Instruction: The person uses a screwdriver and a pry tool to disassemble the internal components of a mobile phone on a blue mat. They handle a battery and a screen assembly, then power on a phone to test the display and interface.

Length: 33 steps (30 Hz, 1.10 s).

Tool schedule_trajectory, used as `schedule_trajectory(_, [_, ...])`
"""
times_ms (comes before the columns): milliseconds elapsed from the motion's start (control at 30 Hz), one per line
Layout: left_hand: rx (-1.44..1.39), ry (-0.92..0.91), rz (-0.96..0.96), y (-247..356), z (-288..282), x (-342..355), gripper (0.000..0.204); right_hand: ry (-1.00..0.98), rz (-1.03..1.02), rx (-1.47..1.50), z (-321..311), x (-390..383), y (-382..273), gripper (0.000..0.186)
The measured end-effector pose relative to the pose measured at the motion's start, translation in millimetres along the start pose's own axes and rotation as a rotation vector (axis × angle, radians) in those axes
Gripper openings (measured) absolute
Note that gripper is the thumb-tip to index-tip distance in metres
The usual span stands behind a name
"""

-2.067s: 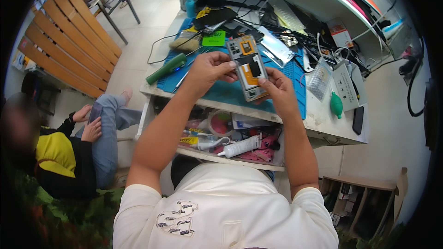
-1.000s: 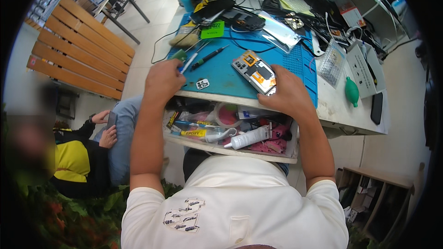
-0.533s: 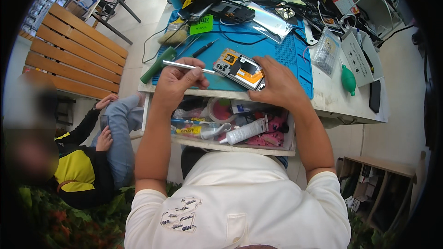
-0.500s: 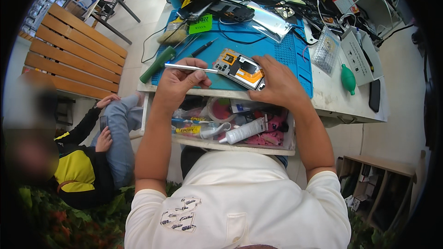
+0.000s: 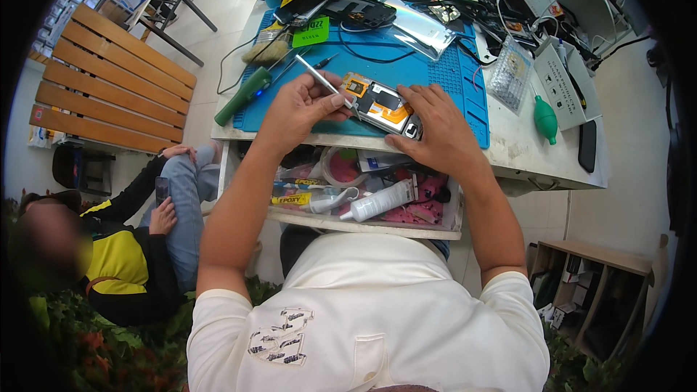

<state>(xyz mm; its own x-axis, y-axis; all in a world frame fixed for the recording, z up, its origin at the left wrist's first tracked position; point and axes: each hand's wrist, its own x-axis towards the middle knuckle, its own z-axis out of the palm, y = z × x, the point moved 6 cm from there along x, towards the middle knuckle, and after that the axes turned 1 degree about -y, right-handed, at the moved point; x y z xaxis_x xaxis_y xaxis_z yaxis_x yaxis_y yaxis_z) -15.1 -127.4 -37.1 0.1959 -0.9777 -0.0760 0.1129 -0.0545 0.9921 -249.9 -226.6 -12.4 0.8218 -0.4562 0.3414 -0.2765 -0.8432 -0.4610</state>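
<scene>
An opened smartphone [image 5: 383,106], its orange and black inner parts facing up, lies tilted at the front of the blue work mat [image 5: 392,65]. My right hand [image 5: 444,129] grips its right end, thumb on the near edge and fingers over the far one. Pinched in my left hand [image 5: 299,114] is a slim silver pen-like tool [image 5: 317,75]. The tool's lower tip meets the phone's left near edge; whether it touches cannot be made out. Left of that hand lies a green-handled tool [image 5: 245,96] with a thin shaft, near a brush [image 5: 270,49].
Below the bench edge an open drawer [image 5: 348,226] holds tubes, including a white tube [image 5: 381,200], and a tape roll [image 5: 341,167]. Cables and phone parts crowd the back. A green air blower [image 5: 544,120] stands right, beside a white box [image 5: 563,87]. A person [image 5: 120,268] sits at left.
My left hand has moved slightly right, and the silver tool has swung from nearly level to steeply slanted, its tip now at the phone's near edge. My right hand keeps its hold.
</scene>
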Motion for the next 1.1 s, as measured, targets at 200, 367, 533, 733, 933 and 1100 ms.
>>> schedule_trajectory(200, [0.115, -0.101, 0.047, 9, 11, 23, 0.051, 0.038, -0.016, -0.050, 1, -4, -1, 0.082])
schedule_trajectory(367, [0.203, -0.121, 0.069, 10, 20, 28, 0.065, 0.039, -0.001, -0.041, 2, -5, -1, 0.083])
schedule_trajectory(533, [0.233, -0.118, 0.091, 8, 20, 31, 0.078, 0.039, 0.004, -0.042, 4, -6, 0, 0.083])
schedule_trajectory(733, [0.233, -0.099, 0.064, 12, 24, 32, 0.073, 0.035, 0.004, -0.039, 3, -5, -2, 0.081])
schedule_trajectory(933, [0.240, -0.131, 0.061, 6, 23, 34, 0.079, 0.041, 0.005, -0.050, 2, -5, -3, 0.080])
schedule_trajectory(1100, [0.214, -0.127, 0.078, 5, 23, 36, 0.078, 0.040, 0.013, -0.037, 4, -5, -2, 0.081])
